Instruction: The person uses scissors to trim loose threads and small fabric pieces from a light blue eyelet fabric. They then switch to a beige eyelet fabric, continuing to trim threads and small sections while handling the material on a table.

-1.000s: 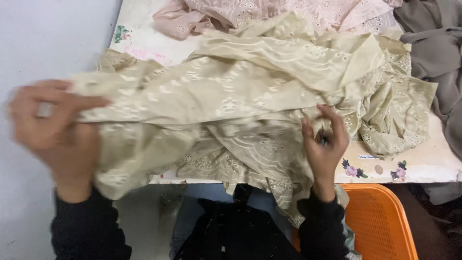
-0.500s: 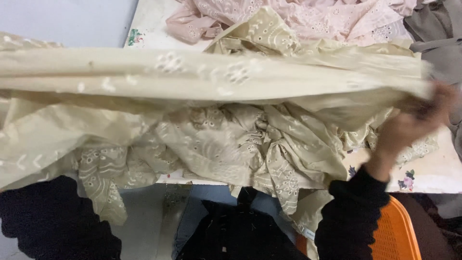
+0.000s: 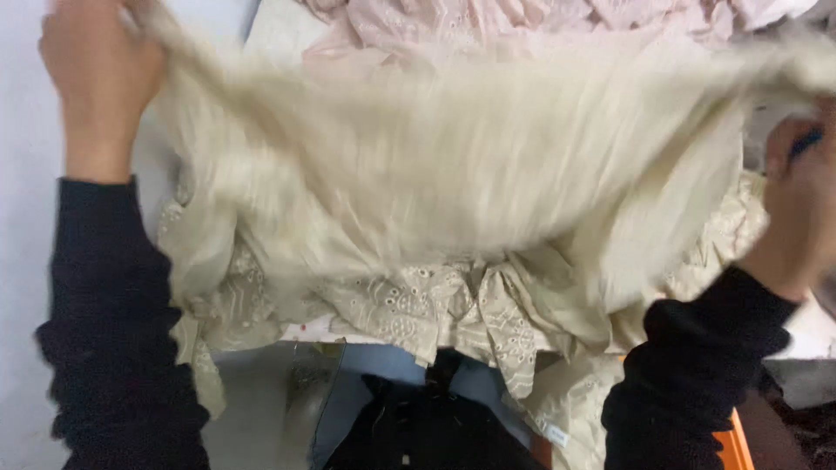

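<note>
A large cream garment of eyelet-embroidered cloth (image 3: pixel 453 191) is stretched wide in the air between my two hands, blurred by motion. My left hand (image 3: pixel 100 74) grips its upper left corner, raised near the top left of the view. At the right edge, my right hand (image 3: pixel 797 196) holds the other end. The lower hem with embroidered trim (image 3: pixel 453 309) hangs down over the table's front edge toward my lap. Both arms wear black sleeves.
Pink lace fabric (image 3: pixel 488 26) lies piled on the table behind the cream cloth. An orange plastic crate (image 3: pixel 736 444) shows at the bottom right. A pale floor (image 3: pixel 22 261) lies to the left. The tabletop is mostly hidden.
Both hands have risen and spread, lifting the cream cloth from a bunched heap into a wide taut sheet. My left hand moved up to the top left corner.
</note>
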